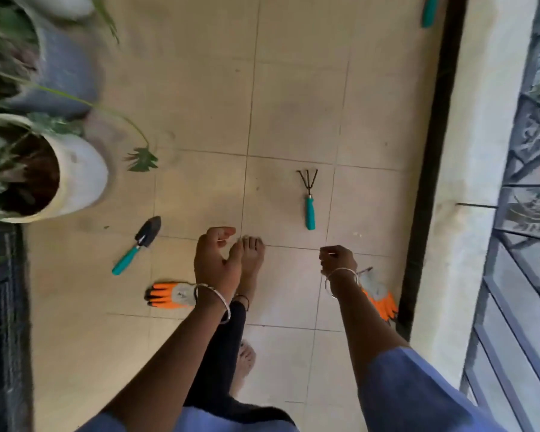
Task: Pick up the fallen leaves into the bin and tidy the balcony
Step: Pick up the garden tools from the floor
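Beige tiles [293, 104] carry a hand rake [307, 198], a trowel [138, 244], an orange glove [169, 295] and a second glove [381, 299]. A green leaf [142, 159] sits near the white pot [81, 179], at a drooping stem's tip. The left hand [214, 263] hangs loosely curled and empty. The right hand [339, 260] is fisted, and I cannot tell what it holds, if anything.

Plenty of bare floor [293, 88] through the middle and up to the far edge. Blocked along the left edge by a grey pot [66, 67] and a white pot [81, 173], with a drooping leaf [142, 159] out over the tiles. Cluttered nearer in by a trowel [138, 244], a hand rake [308, 198], an orange glove [172, 295] beside the trowel and a second glove [379, 296] by the low wall [468, 182] closing the right edge.
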